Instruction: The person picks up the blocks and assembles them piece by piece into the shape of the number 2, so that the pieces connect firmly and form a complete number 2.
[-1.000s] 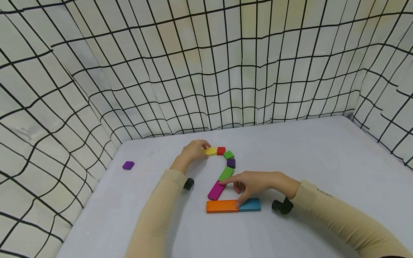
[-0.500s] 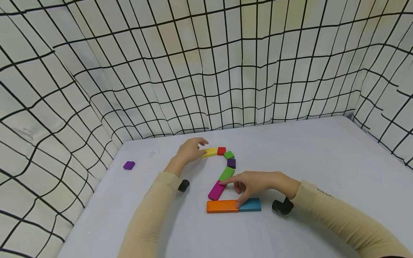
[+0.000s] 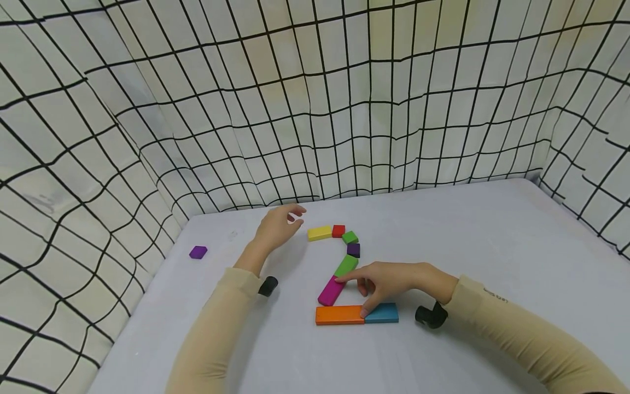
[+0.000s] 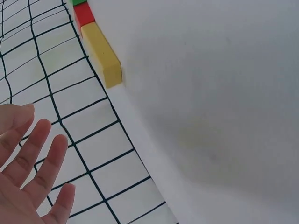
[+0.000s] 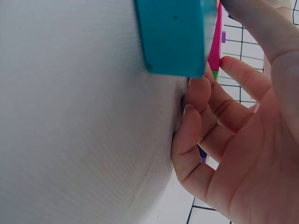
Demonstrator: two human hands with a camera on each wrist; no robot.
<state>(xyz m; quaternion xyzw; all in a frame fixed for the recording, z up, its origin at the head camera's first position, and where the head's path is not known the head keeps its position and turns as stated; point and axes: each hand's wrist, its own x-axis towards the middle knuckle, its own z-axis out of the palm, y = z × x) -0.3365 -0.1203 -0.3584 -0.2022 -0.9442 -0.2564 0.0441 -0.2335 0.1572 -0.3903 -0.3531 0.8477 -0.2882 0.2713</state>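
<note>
In the head view my left hand is held above the table, left of a yellow block and apart from it. Its fingers are spread and loosely bent in the left wrist view, holding nothing. From the yellow block a curve continues with a red block, a small green block, a dark purple block, a longer green block and a magenta block. My right hand touches the magenta block with its index fingertip. Its thumb rests where an orange block meets a blue block.
One purple block lies alone at the left of the white table. A black grid on pale walls surrounds the back and sides. Dark wrist cameras sit under both sleeves.
My left hand has let go of the yellow block and moved left, away from it. The right hand stays in place, and the row of blocks looks unchanged.
</note>
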